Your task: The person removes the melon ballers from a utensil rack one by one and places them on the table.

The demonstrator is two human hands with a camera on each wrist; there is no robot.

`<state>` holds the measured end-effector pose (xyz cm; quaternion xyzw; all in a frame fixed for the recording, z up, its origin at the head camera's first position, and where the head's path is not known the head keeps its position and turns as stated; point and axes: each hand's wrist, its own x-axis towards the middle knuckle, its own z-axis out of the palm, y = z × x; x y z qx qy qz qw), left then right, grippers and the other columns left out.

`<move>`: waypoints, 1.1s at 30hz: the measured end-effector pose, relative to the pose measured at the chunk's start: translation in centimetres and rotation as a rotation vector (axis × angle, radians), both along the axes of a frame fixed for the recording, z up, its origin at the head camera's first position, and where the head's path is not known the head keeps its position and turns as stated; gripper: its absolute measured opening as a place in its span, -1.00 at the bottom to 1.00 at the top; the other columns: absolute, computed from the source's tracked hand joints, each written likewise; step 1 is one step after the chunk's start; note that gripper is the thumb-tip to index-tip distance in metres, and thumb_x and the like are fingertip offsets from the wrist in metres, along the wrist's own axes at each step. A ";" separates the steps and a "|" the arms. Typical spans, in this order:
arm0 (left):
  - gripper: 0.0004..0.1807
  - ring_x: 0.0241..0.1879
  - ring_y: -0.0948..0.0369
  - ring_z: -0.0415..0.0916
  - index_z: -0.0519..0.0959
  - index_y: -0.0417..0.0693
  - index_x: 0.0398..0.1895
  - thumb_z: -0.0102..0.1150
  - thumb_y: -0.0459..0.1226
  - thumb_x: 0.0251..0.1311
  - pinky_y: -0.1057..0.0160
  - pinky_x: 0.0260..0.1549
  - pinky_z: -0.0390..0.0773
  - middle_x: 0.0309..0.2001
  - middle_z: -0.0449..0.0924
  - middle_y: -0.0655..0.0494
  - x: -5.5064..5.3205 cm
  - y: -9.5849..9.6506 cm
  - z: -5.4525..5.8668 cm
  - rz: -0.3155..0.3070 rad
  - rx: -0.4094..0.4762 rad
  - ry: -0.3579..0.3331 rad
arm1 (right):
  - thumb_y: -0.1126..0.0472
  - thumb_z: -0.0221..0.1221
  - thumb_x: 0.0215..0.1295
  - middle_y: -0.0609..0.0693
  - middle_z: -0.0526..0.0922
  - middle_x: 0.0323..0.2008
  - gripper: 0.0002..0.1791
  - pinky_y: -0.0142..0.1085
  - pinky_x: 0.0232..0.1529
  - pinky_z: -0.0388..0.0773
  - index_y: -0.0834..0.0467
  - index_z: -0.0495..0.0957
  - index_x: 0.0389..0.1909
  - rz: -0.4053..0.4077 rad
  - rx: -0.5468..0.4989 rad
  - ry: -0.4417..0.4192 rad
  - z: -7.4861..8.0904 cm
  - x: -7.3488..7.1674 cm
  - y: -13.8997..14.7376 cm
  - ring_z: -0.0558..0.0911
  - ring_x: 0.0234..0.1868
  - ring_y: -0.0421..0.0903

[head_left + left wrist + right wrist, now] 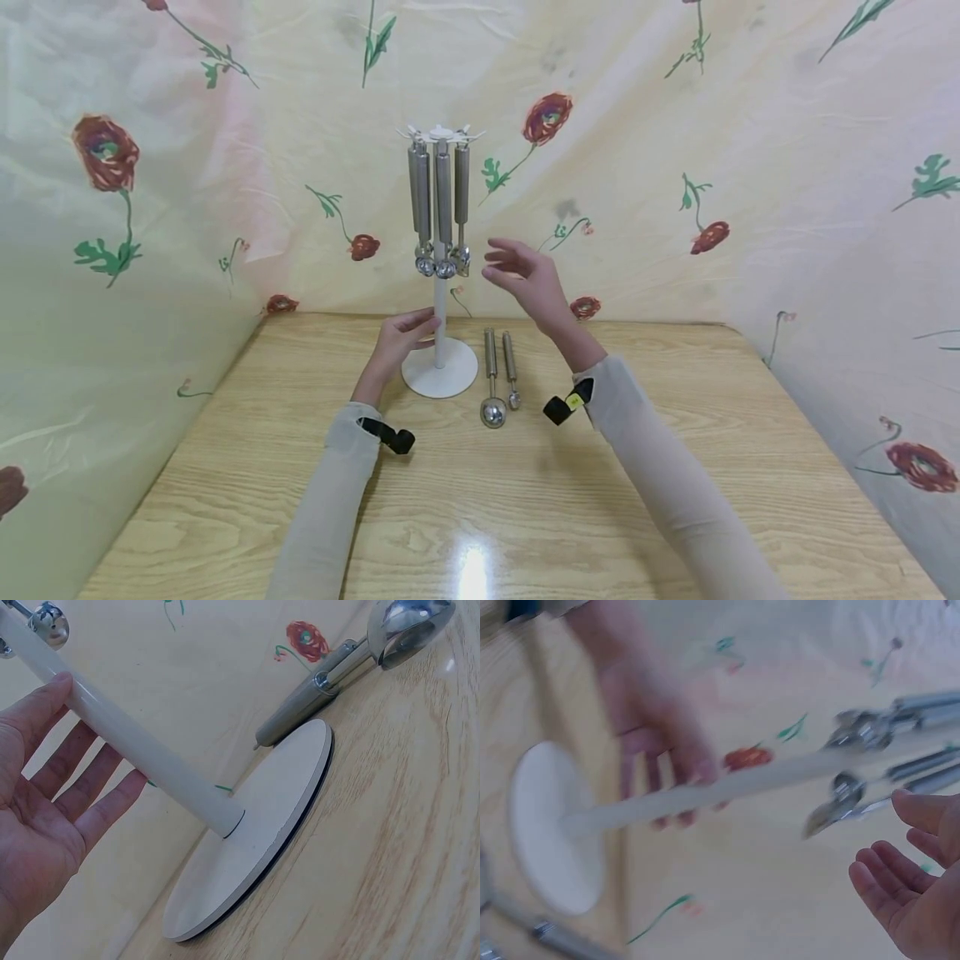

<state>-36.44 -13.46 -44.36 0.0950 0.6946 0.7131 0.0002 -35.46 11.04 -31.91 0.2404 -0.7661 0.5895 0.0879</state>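
A white utensil stand (440, 304) stands upright on the table, with several steel-handled utensils (444, 196) hanging from its top hooks. My left hand (401, 340) holds the pole low down, thumb on one side and fingertips on the other, as the left wrist view shows at the pole (142, 746). To the right of the hanging utensils my right hand (528, 282) is raised, fingers loosely bent and holding nothing. It is apart from the nearest scoop heads (840, 799). On the table right of the stand's base (450, 385) lie an ice cream scoop (492, 408) and a smaller scoop (512, 379).
The wooden table (480, 492) reaches back to a flowered cloth (637, 167) hanging behind and at both sides. Both forearms come in from the front, each with a black wrist camera (557, 409). The right wrist view is blurred.
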 end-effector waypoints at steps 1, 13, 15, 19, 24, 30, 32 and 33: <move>-0.58 0.21 -0.05 0.60 0.56 -0.26 0.27 0.22 -0.26 0.42 0.04 0.11 0.72 0.25 0.59 -0.26 0.0 0.0 0.0 0.001 0.006 -0.004 | 0.27 0.28 0.40 0.24 0.66 0.17 -0.47 -0.11 0.24 0.66 0.18 0.48 0.36 0.008 -0.012 0.022 0.7 0.1 -0.3 0.66 0.17 0.10; -0.55 0.09 0.13 0.67 0.55 -0.26 0.28 0.24 -0.23 0.42 0.05 0.09 0.73 0.22 0.62 -0.24 0.0 0.0 -0.2 -0.006 0.002 0.015 | 0.34 0.31 0.35 0.29 0.68 0.13 -0.43 -0.15 0.18 0.70 0.20 0.47 0.37 0.031 -0.072 0.223 6.4 1.4 -3.8 0.68 0.14 0.12; -0.55 0.09 0.12 0.67 0.55 -0.26 0.28 0.24 -0.22 0.41 0.05 0.09 0.73 0.22 0.62 -0.24 -0.1 0.0 -0.2 -0.006 0.007 0.014 | 0.36 0.32 0.33 0.29 0.68 0.11 -0.43 -0.18 0.16 0.72 0.21 0.48 0.36 0.029 -0.080 0.248 6.8 1.5 -4.2 0.68 0.12 0.12; -0.55 0.14 0.07 0.65 0.54 -0.26 0.29 0.23 -0.23 0.42 0.05 0.10 0.73 0.24 0.60 -0.26 -0.1 -0.1 -0.2 -0.011 0.011 0.011 | 0.39 0.33 0.31 0.29 0.70 0.06 -0.43 -0.22 0.12 0.73 0.23 0.50 0.34 0.023 -0.091 0.274 7.3 1.4 -4.9 0.70 0.08 0.09; -0.56 0.12 0.08 0.66 0.53 -0.29 0.29 0.21 -0.27 0.43 0.04 0.10 0.73 0.24 0.58 -0.29 -0.1 -0.1 -0.2 -0.015 0.022 0.009 | 0.39 0.33 0.30 0.28 0.72 0.00 -0.44 -0.22 0.06 0.76 0.22 0.51 0.33 0.011 -0.101 0.266 7.4 1.0 -5.4 0.72 0.02 0.06; -0.55 0.00 0.20 0.69 0.52 -0.30 0.29 0.23 -0.27 0.42 0.05 0.07 0.74 0.23 0.60 -0.27 -0.2 -0.1 -0.3 -0.012 0.029 0.006 | 0.39 0.36 0.28 0.28 0.72 -0.03 -0.44 -0.24 0.03 0.77 0.22 0.52 0.31 -0.001 -0.114 0.263 7.2 0.8 -5.8 0.73 -0.04 0.00; -0.55 -0.02 0.21 0.70 0.52 -0.30 0.29 0.23 -0.26 0.42 0.04 0.07 0.74 0.22 0.61 -0.27 -0.2 -0.1 -0.3 -0.013 0.030 0.009 | 0.39 0.36 0.27 0.28 0.72 -0.05 -0.44 -0.26 0.01 0.77 0.23 0.52 0.31 -0.004 -0.116 0.267 7.2 0.8 -5.9 0.72 -0.05 -0.02; -0.55 -0.02 0.22 0.70 0.52 -0.30 0.29 0.23 -0.26 0.42 0.04 0.07 0.74 0.22 0.61 -0.26 -0.1 0.0 -0.3 -0.013 0.028 0.010 | 0.39 0.36 0.27 0.28 0.72 -0.06 -0.44 -0.27 0.00 0.77 0.24 0.52 0.30 -0.005 -0.117 0.272 7.1 0.8 -6.0 0.72 -0.06 -0.02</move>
